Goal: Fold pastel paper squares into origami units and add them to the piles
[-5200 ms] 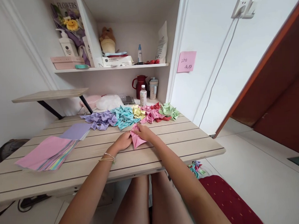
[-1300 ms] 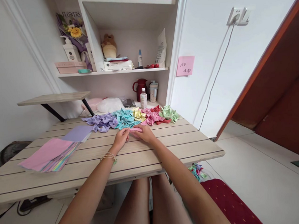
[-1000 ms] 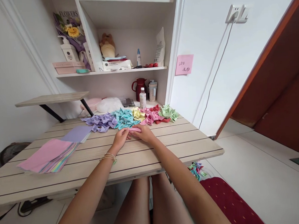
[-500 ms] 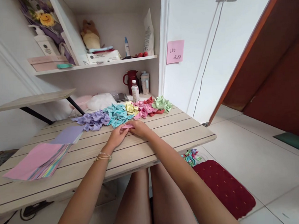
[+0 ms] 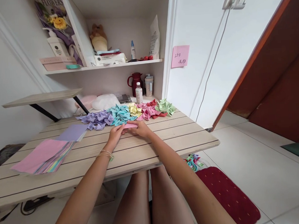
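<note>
I sit at a slatted wooden table (image 5: 141,152) pushed against a white wall with shelves. Nearest me on the left lies a fanned stack of sheets (image 5: 44,156), pink on top, within easy reach. My left hand (image 5: 115,134) and right hand (image 5: 140,128) meet at mid-table over a small pink paper (image 5: 130,125), which lies flat on the wood. The fingers of both hands are closed on its ends, pinching and pressing it down so the fold stays sharp. Just beyond it, folded pieces (image 5: 126,112) lie in a row sorted by colour: purple, blue, yellow, pink, red, green. Behind them stand a red jug (image 5: 135,83) and a bottle (image 5: 139,93).
</note>
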The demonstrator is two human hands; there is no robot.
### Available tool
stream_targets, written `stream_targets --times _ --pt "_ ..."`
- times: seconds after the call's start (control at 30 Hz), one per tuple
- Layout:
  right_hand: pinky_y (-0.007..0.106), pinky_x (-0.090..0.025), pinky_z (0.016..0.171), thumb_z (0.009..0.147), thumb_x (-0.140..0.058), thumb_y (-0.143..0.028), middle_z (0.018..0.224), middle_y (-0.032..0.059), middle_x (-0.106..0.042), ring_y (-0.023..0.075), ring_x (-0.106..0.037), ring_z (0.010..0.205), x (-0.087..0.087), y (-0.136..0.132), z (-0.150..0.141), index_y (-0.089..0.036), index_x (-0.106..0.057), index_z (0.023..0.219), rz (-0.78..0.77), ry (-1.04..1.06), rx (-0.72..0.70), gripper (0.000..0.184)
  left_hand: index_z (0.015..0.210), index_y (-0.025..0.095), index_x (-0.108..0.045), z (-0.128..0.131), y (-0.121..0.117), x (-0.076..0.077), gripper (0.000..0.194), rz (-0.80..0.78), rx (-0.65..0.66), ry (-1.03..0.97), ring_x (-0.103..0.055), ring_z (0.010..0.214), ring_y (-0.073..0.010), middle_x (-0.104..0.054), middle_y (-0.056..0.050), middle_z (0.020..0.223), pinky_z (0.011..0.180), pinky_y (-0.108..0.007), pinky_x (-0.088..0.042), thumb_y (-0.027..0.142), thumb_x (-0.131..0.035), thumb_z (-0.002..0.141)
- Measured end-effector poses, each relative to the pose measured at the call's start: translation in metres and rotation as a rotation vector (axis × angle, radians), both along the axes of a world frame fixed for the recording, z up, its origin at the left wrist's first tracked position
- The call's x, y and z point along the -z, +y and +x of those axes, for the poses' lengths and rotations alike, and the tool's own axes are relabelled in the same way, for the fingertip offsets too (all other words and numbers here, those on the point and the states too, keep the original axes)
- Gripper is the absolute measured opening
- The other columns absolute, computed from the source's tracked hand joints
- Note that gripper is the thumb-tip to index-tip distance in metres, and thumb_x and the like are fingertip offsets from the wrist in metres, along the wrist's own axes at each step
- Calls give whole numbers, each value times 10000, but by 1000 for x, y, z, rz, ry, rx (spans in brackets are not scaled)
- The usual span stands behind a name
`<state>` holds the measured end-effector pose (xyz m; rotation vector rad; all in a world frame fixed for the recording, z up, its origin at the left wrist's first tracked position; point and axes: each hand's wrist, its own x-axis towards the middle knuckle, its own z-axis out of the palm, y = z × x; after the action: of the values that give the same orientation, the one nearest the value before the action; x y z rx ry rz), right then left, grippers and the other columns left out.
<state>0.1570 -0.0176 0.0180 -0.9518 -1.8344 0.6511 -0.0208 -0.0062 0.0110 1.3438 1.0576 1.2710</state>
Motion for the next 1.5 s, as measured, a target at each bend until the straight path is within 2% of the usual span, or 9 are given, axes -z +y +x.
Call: stream_targets --times 0.23,0.4,0.57,0.73,0.83,1.0,1.27,1.4,1.5 --pt "337 -456 875 664 -735 -293 974 31 -693 196 -617 929 3 -1 -6 -198 -688 957 -105 199 -60 311 936 126 -706 -3 -5 -1 494 0 -56 -145 -656 755 -155 -703 -104 974 695 -278 -537 318 -849 504" --pt "272 -469 693 698 -685 -379 833 36 -686 151 -608 744 0 -1 -8 -161 -680 830 -253 360 -58 255 929 126 -700 -2 -5 0 495 27 -63 -142 -645 768 -149 -685 -100 1002 728 -302 -545 299 -851 491" --pt "214 -361 475 576 -779 -373 564 -44 -613 99 -498 486 0 -1 -3 -177 -592 860 -374 492 -1 392 869 121 -701 -1 -6 -1 463 90 -52 -127 -654 855 -185 -701 -104 978 850 -365 -522 273 -869 465" --pt "232 -424 530 489 -836 -321 569 -25 -650 135 -588 551 -1 -2 -2 -179 -567 822 -418 571 31 451 860 125 -708 0 -6 -2 427 80 3 -168 -648 930 -200 -712 -97 973 916 -365 -491 261 -864 486" --pt "260 -471 589 471 -850 -290 613 -9 -682 160 -637 608 -2 -2 -1 -184 -569 820 -458 609 17 461 874 131 -704 0 -6 -2 416 -6 59 -251 -656 870 -169 -705 -72 960 873 -339 -515 230 -860 501" --pt "270 -485 625 437 -873 -252 623 -3 -688 170 -651 643 -1 -1 -1 -178 -608 773 -514 618 -1 434 844 136 -682 -3 -7 -4 338 -99 137 -344 -651 768 -110 -693 -28 855 827 -280 -522 129 -831 541" --pt "245 -463 606 559 -830 -408 658 -1 -674 123 -591 616 5 3 -6 -167 -629 654 -564 842 -192 327 793 155 -650 -2 -9 -6 299 -135 158 -398 -633 696 -78 -679 8 786 734 -210 -516 72 -806 551" --pt "245 -465 607 586 -816 -400 674 -1 -679 126 -596 627 3 2 -6 -172 -630 678 -612 872 -246 309 789 154 -649 -2 -10 -7 313 -130 165 -408 -641 695 -80 -685 6 794 705 -196 -516 83 -818 535" --pt "239 -470 596 590 -805 -325 698 7 -688 129 -609 633 2 2 -5 -166 -642 732 -634 854 -236 269 775 151 -647 -2 -9 -6 309 -119 164 -408 -641 686 -77 -685 9 791 703 -195 -517 94 -824 528"
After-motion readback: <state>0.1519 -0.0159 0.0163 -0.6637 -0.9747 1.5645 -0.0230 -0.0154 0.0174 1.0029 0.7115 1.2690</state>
